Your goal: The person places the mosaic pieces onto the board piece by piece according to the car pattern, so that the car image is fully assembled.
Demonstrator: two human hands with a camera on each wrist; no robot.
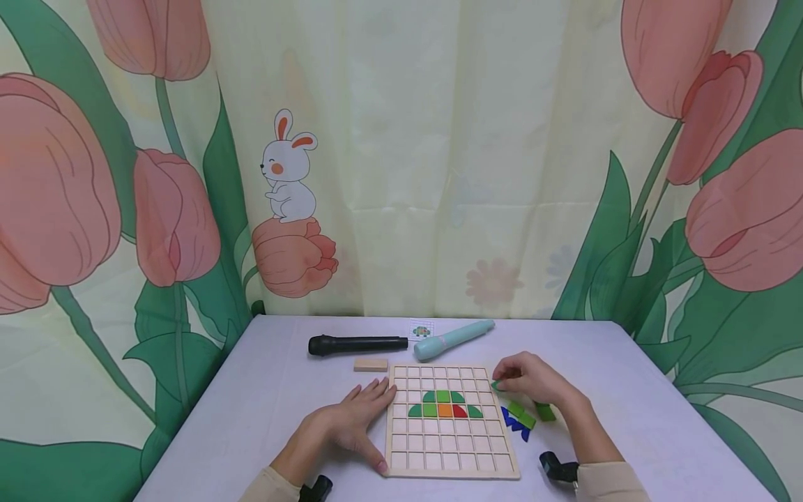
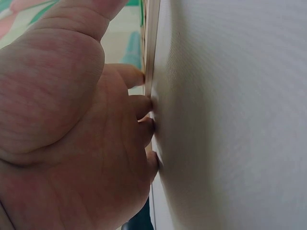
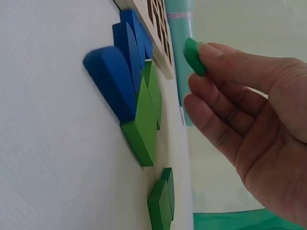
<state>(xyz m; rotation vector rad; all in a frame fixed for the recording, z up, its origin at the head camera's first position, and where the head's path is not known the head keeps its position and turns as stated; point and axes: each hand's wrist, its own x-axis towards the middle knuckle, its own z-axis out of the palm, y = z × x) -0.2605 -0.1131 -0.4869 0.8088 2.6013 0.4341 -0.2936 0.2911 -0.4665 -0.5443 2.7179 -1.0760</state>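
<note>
A wooden grid board (image 1: pixel 448 453) lies on the white table, with green, orange and red pieces (image 1: pixel 444 405) set in its middle rows. My left hand (image 1: pixel 357 418) lies flat on the table against the board's left edge (image 2: pixel 149 57), fingers straight. My right hand (image 1: pixel 530 380) hovers at the board's right side and pinches a small green piece (image 3: pixel 194 56) between thumb and fingertips. Just below that hand lie loose blue pieces (image 3: pixel 115 79) and green pieces (image 3: pixel 144 124) on the table.
Behind the board lie a black microphone (image 1: pixel 356 344), a teal pen-like device (image 1: pixel 452 339), a small wooden block (image 1: pixel 370 364) and a little picture card (image 1: pixel 421 330). A flowered curtain hangs behind the table's far edge.
</note>
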